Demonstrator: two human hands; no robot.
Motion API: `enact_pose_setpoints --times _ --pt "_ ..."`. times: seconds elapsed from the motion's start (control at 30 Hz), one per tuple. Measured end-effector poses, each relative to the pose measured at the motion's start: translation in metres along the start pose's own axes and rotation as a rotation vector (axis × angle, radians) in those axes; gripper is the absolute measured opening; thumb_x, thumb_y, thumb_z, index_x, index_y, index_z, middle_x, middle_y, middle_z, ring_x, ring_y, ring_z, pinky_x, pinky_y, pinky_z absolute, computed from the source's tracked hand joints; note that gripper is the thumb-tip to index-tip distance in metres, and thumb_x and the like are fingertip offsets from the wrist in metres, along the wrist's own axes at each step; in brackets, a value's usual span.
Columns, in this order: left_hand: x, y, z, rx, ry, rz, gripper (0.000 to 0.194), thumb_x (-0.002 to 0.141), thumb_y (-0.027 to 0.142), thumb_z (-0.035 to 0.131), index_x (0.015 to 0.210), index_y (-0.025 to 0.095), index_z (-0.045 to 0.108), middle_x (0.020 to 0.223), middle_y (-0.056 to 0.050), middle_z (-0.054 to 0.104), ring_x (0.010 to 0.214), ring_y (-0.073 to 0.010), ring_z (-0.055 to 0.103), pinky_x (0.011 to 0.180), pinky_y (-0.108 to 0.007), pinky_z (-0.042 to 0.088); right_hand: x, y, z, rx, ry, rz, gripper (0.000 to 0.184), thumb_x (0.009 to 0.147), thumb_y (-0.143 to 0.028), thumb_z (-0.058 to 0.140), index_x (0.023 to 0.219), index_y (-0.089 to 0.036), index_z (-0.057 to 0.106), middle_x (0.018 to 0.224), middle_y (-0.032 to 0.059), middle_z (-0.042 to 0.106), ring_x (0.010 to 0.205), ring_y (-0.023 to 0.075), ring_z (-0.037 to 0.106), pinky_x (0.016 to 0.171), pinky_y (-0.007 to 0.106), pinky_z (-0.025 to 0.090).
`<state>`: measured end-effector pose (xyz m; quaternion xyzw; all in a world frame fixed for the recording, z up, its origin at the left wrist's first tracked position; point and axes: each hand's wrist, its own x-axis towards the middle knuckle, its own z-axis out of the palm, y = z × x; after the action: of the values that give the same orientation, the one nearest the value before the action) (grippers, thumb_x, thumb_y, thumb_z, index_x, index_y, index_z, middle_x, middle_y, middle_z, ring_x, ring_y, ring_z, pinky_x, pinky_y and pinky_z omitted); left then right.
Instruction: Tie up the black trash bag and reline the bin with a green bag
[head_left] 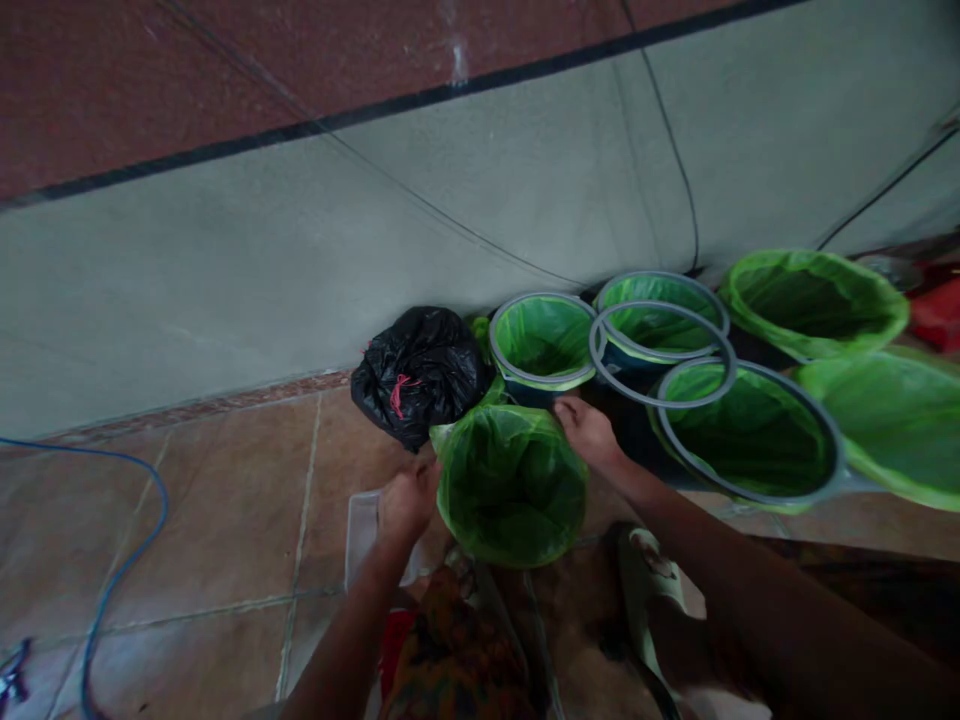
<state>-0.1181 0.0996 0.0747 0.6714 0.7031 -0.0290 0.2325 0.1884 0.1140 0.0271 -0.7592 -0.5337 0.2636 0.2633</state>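
A small bin lined with a green plastic bag (511, 482) stands on the tiled floor right in front of me. My left hand (407, 498) is closed on the bag's edge at the bin's left rim. My right hand (589, 432) grips the bag's edge at the far right rim. Both hands press the liner against the rim from opposite sides.
Several more green-lined bins stand to the right along the wall, one (543, 342) with a grey ring on its rim and a loose grey ring (661, 352) lying across others. A tied black rubbish bag (418, 372) sits left of them. A blue hose (126, 552) runs over the floor at left.
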Motion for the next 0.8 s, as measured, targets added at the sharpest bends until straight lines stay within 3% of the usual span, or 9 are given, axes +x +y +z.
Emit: enact_pose_setpoints --times 0.1,0.17,0.27,0.37,0.5,0.8 --pt "0.047 0.038 -0.014 0.016 0.148 0.147 0.036 0.100 0.037 0.038 0.116 0.020 0.066 0.117 -0.010 0.071 0.104 -0.0196 0.067 0.087 -0.026 0.046 0.015 -0.033 0.009 -0.076 -0.084 -0.124 0.037 0.098 -0.034 0.044 0.120 -0.017 0.068 0.121 0.0102 0.071 0.112 0.0238 0.066 0.098 0.032 0.047" --pt "0.076 0.062 -0.009 0.051 0.070 0.231 0.037 0.102 0.033 0.036 0.115 0.018 0.067 0.118 -0.010 0.071 0.110 -0.0178 0.065 0.094 -0.025 0.045 0.022 -0.047 0.020 -0.149 -0.161 -0.124 0.036 0.099 -0.035 0.044 0.120 -0.017 0.068 0.118 0.0099 0.073 0.108 0.0241 0.067 0.094 0.031 0.048" --pt "0.103 0.080 0.010 0.116 -0.021 0.210 0.043 0.103 0.033 0.032 0.110 0.012 0.069 0.114 -0.014 0.072 0.108 -0.0200 0.066 0.094 -0.027 0.046 0.026 -0.046 0.035 -0.274 -0.272 -0.111 0.035 0.098 -0.034 0.046 0.121 -0.017 0.067 0.116 0.0116 0.073 0.106 0.0256 0.068 0.090 0.031 0.048" --pt "0.111 0.074 0.027 0.121 -0.057 0.224 0.044 0.102 0.036 0.033 0.107 0.013 0.070 0.109 -0.014 0.073 0.104 -0.0202 0.068 0.092 -0.028 0.047 0.026 -0.025 0.042 -0.406 -0.336 -0.115 0.034 0.098 -0.033 0.047 0.124 -0.017 0.064 0.112 0.0126 0.073 0.103 0.0267 0.068 0.088 0.031 0.047" --pt "0.107 0.052 0.034 0.158 -0.111 0.336 0.037 0.100 0.042 0.041 0.113 0.019 0.066 0.109 -0.010 0.074 0.103 -0.0196 0.068 0.090 -0.027 0.047 0.024 0.000 0.041 -0.537 -0.407 -0.116 0.035 0.097 -0.029 0.048 0.128 -0.016 0.055 0.110 0.0140 0.072 0.101 0.0278 0.068 0.085 0.033 0.047" --pt "0.100 0.043 0.043 0.248 -0.094 0.274 0.030 0.094 0.025 0.053 0.122 0.017 0.056 0.110 -0.013 0.073 0.107 -0.0234 0.068 0.087 -0.029 0.049 0.014 -0.006 0.036 -0.543 -0.427 -0.021 0.052 0.091 -0.021 0.054 0.140 -0.013 0.041 0.114 0.0188 0.070 0.102 0.0323 0.069 0.084 0.039 0.049"
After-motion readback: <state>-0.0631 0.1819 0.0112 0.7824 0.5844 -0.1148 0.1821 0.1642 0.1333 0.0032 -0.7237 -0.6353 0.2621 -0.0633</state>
